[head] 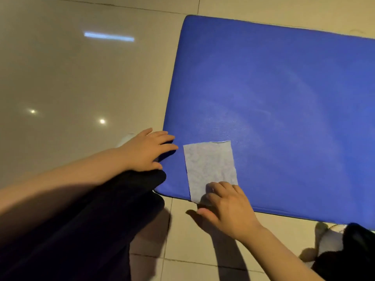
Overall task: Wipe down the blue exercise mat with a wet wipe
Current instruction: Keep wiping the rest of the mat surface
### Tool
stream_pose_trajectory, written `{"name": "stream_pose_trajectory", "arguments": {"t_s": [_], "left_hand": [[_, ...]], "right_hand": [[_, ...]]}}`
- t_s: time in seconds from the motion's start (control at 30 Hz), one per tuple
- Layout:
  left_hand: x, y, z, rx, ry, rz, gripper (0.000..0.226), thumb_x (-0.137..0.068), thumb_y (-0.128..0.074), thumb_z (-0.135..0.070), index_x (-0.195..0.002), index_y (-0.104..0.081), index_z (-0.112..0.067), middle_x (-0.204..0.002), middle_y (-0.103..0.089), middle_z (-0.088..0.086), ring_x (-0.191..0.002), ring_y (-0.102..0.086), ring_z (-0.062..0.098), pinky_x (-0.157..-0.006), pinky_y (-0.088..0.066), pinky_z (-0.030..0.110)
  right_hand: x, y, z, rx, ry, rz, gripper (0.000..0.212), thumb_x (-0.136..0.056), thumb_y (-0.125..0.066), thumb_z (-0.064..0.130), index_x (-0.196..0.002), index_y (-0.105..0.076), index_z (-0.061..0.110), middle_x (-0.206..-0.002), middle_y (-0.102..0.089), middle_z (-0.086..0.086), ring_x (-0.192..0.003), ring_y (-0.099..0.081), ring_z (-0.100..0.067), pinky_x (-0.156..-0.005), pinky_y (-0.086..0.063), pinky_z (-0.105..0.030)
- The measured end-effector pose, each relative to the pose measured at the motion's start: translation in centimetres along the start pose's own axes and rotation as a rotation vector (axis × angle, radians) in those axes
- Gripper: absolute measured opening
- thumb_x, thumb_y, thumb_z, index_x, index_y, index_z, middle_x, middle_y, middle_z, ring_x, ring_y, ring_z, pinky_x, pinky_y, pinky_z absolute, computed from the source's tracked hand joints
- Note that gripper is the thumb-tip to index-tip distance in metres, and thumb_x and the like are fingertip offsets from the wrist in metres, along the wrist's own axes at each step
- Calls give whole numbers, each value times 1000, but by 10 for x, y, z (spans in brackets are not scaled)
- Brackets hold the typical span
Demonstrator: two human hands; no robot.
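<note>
An exercise mat point(284, 98) lies on a tiled floor point(71, 78), a wet wipe point(209, 165) spread flat near its near-left corner. The left hand point(146, 151) rests on the mat's left edge; the right hand point(227, 205) touches the wipe at the near edge.

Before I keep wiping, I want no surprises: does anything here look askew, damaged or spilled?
Nothing stands out. The wet wipe lies flat on the blue mat near its corner, under the right hand's fingers; the left hand rests on the mat's edge. No tears or spills show.
</note>
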State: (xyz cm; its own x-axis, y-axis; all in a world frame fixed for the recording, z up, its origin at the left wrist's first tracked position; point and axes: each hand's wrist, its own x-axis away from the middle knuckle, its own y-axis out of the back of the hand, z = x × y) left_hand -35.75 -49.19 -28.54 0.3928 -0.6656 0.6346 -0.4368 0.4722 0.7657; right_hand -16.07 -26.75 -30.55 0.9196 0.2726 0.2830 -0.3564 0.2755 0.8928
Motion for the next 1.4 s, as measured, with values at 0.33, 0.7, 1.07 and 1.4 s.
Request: {"name": "stream_pose_trajectory", "arguments": {"t_s": [0.33, 0.7, 1.07, 1.4], "left_hand": [[-7, -29, 27, -97, -148, -168, 81, -88, -66, -40, -154, -23, -20, -162, -16, 10, -148, -20, 28, -116, -18, 53], [-16, -40, 21, -64, 51, -72, 65, -104, -29, -37, -156, 4, -17, -164, 10, 3, -150, -5, 15, -119, -3, 46], [-29, -14, 26, -234, -33, -49, 57, -103, -33, -36, -154, -17, -14, -161, -15, 7, -145, -25, 20, -118, -11, 43], [-27, -31, 31, -108, -125, -282, 50, -96, -51, -22, -139, -44, 2, -141, -45, 21, -126, -48, 37, -103, -31, 52]], "right_hand": [[-67, -75, 42, 46, -394, -182, 59, -102, -24, 41, -154, -26, 13, -161, -20, -11, -149, -14, -31, -119, -7, -54], [-62, -97, 55, 47, -579, -279, 58, -105, -13, 43, -154, -27, 15, -160, -24, -9, -148, -20, -26, -119, -9, -46], [-86, -113, 112, -8, -555, -361, 58, -99, -29, 35, -152, -31, 11, -159, -26, -12, -148, -20, -32, -119, -10, -48], [-18, -96, 23, -14, -824, -305, 59, -101, -21, 44, -155, -18, 19, -162, -18, -8, -149, -16, -27, -119, -8, -44]]}}
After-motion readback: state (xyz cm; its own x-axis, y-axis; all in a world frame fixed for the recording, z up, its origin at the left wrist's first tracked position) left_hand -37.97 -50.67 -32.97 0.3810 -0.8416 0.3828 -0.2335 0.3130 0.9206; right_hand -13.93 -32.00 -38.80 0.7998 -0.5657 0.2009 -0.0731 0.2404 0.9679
